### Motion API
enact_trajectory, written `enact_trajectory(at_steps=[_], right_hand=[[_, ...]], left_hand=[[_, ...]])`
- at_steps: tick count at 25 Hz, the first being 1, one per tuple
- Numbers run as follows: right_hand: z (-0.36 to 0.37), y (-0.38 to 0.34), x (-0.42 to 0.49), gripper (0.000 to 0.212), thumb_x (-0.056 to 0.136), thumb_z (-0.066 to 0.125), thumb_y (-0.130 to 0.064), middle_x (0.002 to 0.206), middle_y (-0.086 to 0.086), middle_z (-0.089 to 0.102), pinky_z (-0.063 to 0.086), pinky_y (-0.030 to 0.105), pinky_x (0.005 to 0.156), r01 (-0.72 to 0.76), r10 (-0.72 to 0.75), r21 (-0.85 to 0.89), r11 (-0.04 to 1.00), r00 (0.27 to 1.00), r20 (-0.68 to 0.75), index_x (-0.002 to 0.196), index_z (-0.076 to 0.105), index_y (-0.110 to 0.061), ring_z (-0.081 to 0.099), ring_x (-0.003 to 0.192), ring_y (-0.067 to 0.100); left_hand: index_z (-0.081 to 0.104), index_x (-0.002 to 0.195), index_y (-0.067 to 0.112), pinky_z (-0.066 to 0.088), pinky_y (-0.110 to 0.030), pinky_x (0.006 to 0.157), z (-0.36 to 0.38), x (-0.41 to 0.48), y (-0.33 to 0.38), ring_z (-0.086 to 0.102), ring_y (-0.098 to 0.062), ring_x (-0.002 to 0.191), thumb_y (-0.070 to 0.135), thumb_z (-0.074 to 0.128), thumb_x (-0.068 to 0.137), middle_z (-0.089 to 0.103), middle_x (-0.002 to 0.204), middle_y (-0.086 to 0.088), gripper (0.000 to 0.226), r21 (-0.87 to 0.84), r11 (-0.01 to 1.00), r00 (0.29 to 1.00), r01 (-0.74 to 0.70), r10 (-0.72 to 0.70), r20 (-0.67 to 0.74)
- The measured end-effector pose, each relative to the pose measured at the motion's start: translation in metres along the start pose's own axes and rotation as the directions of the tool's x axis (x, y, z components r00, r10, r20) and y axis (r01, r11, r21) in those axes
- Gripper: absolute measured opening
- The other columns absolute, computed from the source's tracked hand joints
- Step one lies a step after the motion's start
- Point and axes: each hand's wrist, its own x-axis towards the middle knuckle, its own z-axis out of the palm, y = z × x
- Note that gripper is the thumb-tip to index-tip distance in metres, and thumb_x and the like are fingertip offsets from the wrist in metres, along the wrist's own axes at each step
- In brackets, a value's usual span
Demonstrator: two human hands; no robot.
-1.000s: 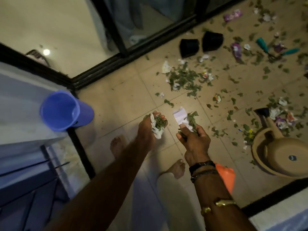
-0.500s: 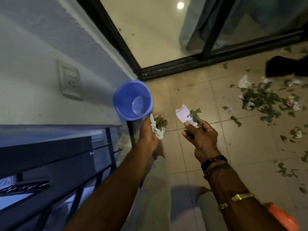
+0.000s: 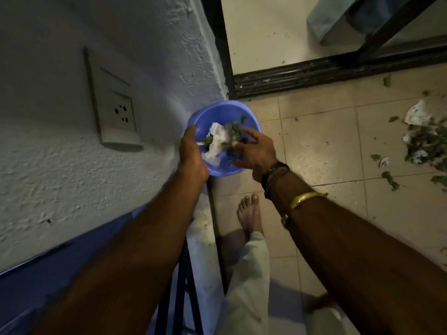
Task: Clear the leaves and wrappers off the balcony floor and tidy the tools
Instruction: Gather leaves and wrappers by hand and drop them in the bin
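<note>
— Down at the foot of the wall (image 3: 72,165), head view: the blue bucket (image 3: 226,108) is tucked into the corner, just beside the dark door track (image 3: 314,76).
— Both hands at it?
— Both. The left hand (image 3: 192,155) lies along the bucket's left rim with its back turned to us. Its fingers are out of sight, so I can't tell whether they grip anything.
— And the right?
— The right hand (image 3: 257,153) hovers over the bucket's right side, fingers (image 3: 251,134) spread wide, holding nothing.
— Where's the rubbish?
— Between the two hands, in the bucket's mouth: a crumpled white wrapper (image 3: 217,141) with green leaves (image 3: 233,129) tangled round it.
— More lying about?
— Yes, a pile of leaves and wrappers (image 3: 425,141) on the tiled floor (image 3: 321,146), well off to the right, with loose bits scattered near it. One bare foot (image 3: 249,213) stands on the tiles below the bucket, and there's a socket plate (image 3: 113,102) on the wall to the left.
</note>
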Motion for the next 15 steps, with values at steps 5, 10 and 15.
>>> enact_trajectory(at_steps=[5,10,15], right_hand=[[-0.038,-0.02,-0.04,0.03,0.093,0.065,0.0,0.102,0.013,0.068,0.062,0.036,0.063,0.023,-0.005,0.137,0.99,0.992,-0.128,0.121,0.066,-0.01,0.068,0.074,0.019],[-0.127,-0.036,-0.096,0.023,0.095,0.064,-0.005,0.102,0.012,0.074,0.063,0.034,0.07,0.098,0.009,0.3,0.949,0.942,-0.335,0.117,0.069,-0.009,0.071,0.083,0.02],[-0.243,-0.039,-0.148,0.015,0.094,0.065,-0.006,0.092,0.01,0.073,0.059,0.031,0.063,0.215,0.055,0.45,0.867,0.856,-0.515,0.109,0.071,-0.008,0.069,0.074,0.019]], left_hand=[[0.067,0.101,0.018,0.046,-0.023,0.072,0.027,-0.058,-0.006,0.061,-0.006,0.078,0.025,0.057,0.1,0.064,0.088,0.007,0.012,0.246,0.969,0.999,-0.028,0.031,-0.008],[0.062,0.117,0.003,0.061,-0.036,0.08,0.096,-0.143,-0.039,0.073,-0.025,0.088,0.012,0.059,0.099,0.073,0.098,-0.014,0.02,0.367,0.916,0.971,-0.159,0.077,0.228],[0.064,0.109,0.007,0.057,-0.029,0.063,0.184,-0.234,-0.105,0.067,-0.02,0.072,0.009,0.054,0.101,0.07,0.085,-0.009,0.012,0.504,0.818,0.904,-0.276,0.042,0.426]])
